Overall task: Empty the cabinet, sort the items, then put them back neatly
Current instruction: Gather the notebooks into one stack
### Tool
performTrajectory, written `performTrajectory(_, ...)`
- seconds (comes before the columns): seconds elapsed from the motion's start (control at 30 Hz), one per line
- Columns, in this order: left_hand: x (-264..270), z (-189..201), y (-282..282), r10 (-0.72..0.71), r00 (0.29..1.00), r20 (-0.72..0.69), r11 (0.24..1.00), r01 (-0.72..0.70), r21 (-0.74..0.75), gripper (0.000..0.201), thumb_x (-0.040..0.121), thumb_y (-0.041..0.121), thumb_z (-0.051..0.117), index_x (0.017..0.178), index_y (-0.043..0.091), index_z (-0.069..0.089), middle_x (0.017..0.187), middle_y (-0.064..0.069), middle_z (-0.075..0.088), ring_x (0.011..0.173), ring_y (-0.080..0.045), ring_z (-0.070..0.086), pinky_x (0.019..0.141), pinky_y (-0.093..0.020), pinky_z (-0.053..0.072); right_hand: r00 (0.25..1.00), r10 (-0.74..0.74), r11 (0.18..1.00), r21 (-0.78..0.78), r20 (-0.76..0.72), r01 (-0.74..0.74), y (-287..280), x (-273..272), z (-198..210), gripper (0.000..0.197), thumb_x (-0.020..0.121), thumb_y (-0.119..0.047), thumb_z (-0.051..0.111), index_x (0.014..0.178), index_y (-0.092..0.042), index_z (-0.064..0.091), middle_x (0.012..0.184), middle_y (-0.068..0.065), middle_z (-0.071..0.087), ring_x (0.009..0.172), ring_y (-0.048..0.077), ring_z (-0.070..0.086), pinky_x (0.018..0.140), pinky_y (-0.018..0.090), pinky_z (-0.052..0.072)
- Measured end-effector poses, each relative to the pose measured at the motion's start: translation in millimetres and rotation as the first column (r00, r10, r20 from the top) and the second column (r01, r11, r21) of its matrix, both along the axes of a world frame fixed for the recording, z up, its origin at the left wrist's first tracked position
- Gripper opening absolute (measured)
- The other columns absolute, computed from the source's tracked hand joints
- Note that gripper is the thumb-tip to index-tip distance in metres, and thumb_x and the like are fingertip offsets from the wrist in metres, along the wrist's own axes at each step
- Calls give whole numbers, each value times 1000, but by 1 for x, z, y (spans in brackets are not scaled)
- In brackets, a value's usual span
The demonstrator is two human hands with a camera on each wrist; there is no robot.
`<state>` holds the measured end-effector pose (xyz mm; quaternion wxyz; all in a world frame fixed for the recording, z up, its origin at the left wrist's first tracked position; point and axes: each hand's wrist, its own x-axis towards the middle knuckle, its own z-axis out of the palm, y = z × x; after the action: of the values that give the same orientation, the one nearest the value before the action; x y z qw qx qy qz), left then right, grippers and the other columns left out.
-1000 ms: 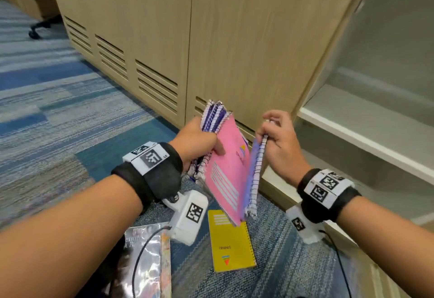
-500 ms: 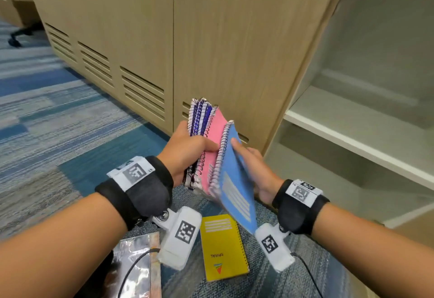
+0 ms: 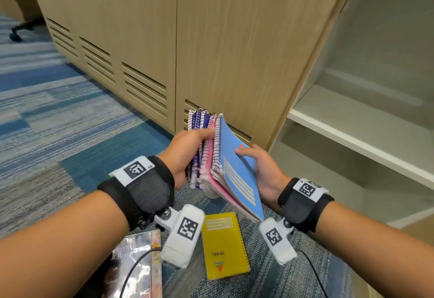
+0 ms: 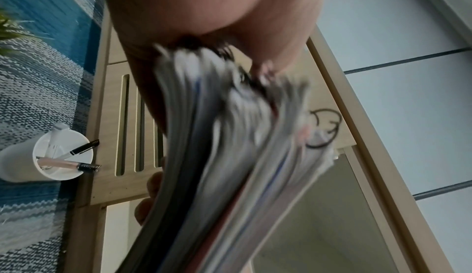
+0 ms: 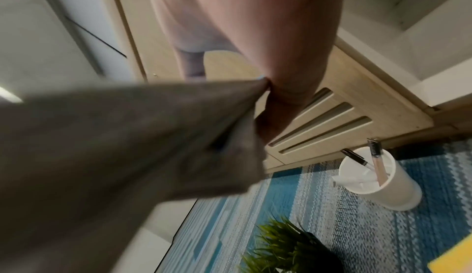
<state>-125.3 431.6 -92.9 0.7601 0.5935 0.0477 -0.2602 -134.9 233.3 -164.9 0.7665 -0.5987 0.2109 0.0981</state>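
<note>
Bare forearms wear black bands, white tags.

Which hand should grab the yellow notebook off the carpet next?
Right, probably. The left hand grips the whole stack of spiral notebooks and cannot let go. The right hand only pinches the blue notebook against that stack; once released, it is free to reach the yellow notebook lying below.

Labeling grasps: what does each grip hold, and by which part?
The left grip holds the notebook stack by its spiral-bound side; the right grip pinches the blue notebook at its free edge, thumb on the cover.
</note>
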Motion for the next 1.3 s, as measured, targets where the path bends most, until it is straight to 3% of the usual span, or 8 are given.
performTrajectory(0.23, -5, 3, 5, 28, 999, 44, 980, -36, 195, 44, 69, -6, 74, 111, -3, 66, 94, -23, 75, 76, -39, 75, 63, -50, 62, 996, -48, 992, -109, 73, 56, 11, -1, -8, 88, 85, -25, 73, 152, -35, 17, 119, 5, 63, 100, 34, 70, 84, 48, 58)
performTrajectory(0.43, 0, 23, 17, 151, 970, 191, 971, -181, 153, 43, 64, -9, 70, 103, 5, 59, 100, -19, 71, 85, -41, 72, 67, -57, 61, 989, 107, 955, -265, -106, -132, -2, -5, -49, 53, 95, -63, 41, 119, -23, 67, 112, 11, 72, 92, 31, 70, 89, 48, 53)
performTrajectory(0.53, 3, 29, 25, 210, 946, 248, 962, -244, 119, 25, 68, -13, 67, 79, 8, 60, 92, -18, 71, 85, -43, 72, 67, -60, 60, 865, 276, 786, -419, -420, -454, -10, -33, -99, 35, 102, -40, 44, 119, -12, 58, 100, 14, 64, 74, 27, 61, 62, 39, 56)
performTrajectory(0.77, 10, 28, 38, 211, 945, 248, 964, -243, 105, 33, 65, -9, 70, 95, 5, 65, 102, -25, 72, 83, -45, 72, 66, -62, 60, 547, 247, 300, -474, -800, -828, -40, -63, -238, 36, 84, -35, 71, 79, -4, 55, 89, 10, 55, 72, 22, 54, 70, 32, 39)
performTrajectory(0.9, 18, 25, 40, 193, 952, 240, 967, -226, 120, 41, 63, -7, 72, 99, 10, 61, 101, -22, 73, 78, -41, 74, 65, -58, 61, 527, 149, 299, -470, -836, -830, -39, -60, -249, 28, 88, -43, 68, 87, -18, 55, 89, 6, 55, 76, 17, 56, 64, 26, 47)
performTrajectory(0.97, 20, 25, 40, 188, 952, 240, 966, -223, 129, 31, 69, -10, 70, 88, 12, 59, 97, -22, 73, 75, -39, 74, 62, -57, 61, 520, 99, 285, -477, -848, -831, -45, -61, -266, 82, 81, -55, 71, 140, -7, 41, 139, 14, 47, 124, 28, 52, 98, 34, 48)
performTrajectory(1.07, 24, 24, 37, 181, 952, 245, 965, -221, 144, 32, 69, -10, 71, 92, 10, 62, 96, -20, 74, 74, -39, 75, 63, -58, 61, 591, 1, 315, -561, -806, -766, -42, -66, -286, 122, 67, -60, 77, 154, -6, 12, 156, 15, 26, 140, 35, 36, 111, 43, 39)
performTrajectory(1.3, 23, 18, 31, 179, 951, 254, 959, -226, 170, 48, 67, -7, 74, 109, 13, 59, 101, -14, 74, 81, -36, 75, 68, -56, 62, 736, 75, 476, -624, -673, -619, -33, -54, -288, 33, 76, -13, 60, 107, -13, 48, 93, 5, 54, 97, 28, 60, 83, 34, 53)
